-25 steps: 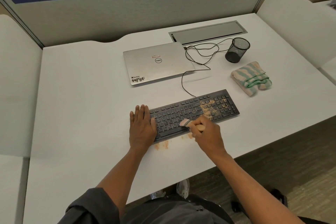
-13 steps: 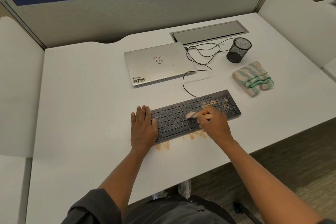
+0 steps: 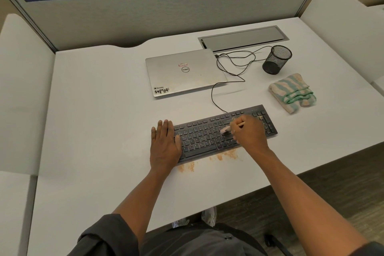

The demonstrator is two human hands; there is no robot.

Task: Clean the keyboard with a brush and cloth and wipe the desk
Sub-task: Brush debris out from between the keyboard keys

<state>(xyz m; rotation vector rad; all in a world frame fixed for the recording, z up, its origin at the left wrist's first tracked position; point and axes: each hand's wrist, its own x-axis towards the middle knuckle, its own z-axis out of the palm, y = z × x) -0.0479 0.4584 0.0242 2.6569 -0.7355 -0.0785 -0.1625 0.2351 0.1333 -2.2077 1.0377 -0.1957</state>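
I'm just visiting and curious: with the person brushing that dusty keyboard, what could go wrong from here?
1. The brush in the right hand sweeps orange crumbs off the keyboard onto the desk; they could spill over the near edge onto the person's lap.
2. The keyboard cable loops loosely toward the laptop; a wide stroke might snag it.
3. Only the left hand steadies the keyboard, so it may slide.

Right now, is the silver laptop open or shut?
Shut. The silver laptop lies flat on the white desk, lid down, logo and stickers facing up.
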